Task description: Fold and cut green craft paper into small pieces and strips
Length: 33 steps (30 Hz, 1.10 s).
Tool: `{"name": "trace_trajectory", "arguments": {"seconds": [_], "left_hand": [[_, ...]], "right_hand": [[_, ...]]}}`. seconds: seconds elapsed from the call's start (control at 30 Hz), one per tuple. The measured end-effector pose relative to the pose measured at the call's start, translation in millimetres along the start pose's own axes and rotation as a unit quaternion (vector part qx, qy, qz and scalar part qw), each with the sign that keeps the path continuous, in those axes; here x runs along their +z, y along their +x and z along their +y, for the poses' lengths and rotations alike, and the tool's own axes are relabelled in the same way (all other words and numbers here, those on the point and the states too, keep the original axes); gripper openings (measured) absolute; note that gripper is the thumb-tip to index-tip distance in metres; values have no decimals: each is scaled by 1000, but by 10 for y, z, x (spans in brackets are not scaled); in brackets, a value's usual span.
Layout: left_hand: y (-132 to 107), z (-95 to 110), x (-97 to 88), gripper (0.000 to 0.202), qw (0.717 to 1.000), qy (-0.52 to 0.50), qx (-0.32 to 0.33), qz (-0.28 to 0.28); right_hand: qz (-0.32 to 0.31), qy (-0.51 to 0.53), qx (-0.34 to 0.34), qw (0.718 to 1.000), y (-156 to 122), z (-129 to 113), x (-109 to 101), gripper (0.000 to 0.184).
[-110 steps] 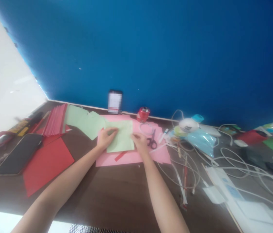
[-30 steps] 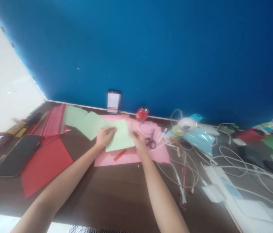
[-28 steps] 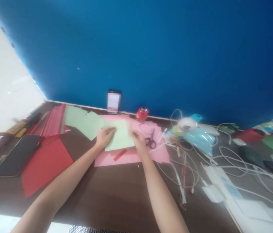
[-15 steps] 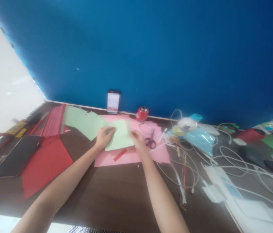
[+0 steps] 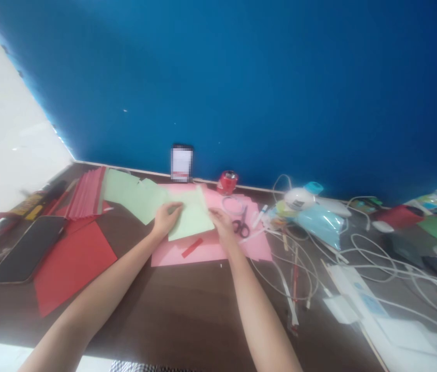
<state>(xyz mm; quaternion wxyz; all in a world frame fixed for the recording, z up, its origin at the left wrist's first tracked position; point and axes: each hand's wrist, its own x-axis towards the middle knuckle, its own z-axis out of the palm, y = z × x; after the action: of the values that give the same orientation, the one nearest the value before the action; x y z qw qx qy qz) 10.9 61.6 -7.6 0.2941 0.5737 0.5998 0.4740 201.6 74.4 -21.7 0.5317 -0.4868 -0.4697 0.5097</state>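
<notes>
A light green sheet of paper (image 5: 192, 219) lies between my two hands over pink sheets (image 5: 210, 252). My left hand (image 5: 166, 219) grips its left edge with the fingers curled together. On the right edge, my right hand (image 5: 222, 225) pinches the sheet between thumb and fingers. A narrow strip along that edge looks turned up, though blur hides its detail. Just below the sheet lies a small red paper strip (image 5: 192, 248). Dark-handled scissors (image 5: 241, 226) rest on the pink paper, right of my right hand. Another light green piece (image 5: 136, 194) spreads out to the left.
A pleated pink paper (image 5: 86, 194) and a red sheet (image 5: 74, 266) lie left, beside a dark phone (image 5: 28, 248). Against the blue wall stand a second phone (image 5: 181, 163) and a red container (image 5: 227, 182). White cables (image 5: 358, 266) tangle on the right.
The right edge of the green sheet has shifted slightly left at its top, near my right fingers. My left hand has barely moved.
</notes>
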Motion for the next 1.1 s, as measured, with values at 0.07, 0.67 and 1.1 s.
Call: {"name": "trace_trajectory", "arguments": {"seconds": [0.07,0.67,1.1], "left_hand": [[-1,-20,8,22,1000,0,9,5],[-63,-62,40,20,990,-8,124,61],[-71,-58,30,21,988,15,147,43]], "right_hand": [[2,-11,-1,1000,-6,3,0,30],[-16,-93,-23,995,-8,-53,4,29],[-61,-87,-3,994,-97,-158,-52,19]]}}
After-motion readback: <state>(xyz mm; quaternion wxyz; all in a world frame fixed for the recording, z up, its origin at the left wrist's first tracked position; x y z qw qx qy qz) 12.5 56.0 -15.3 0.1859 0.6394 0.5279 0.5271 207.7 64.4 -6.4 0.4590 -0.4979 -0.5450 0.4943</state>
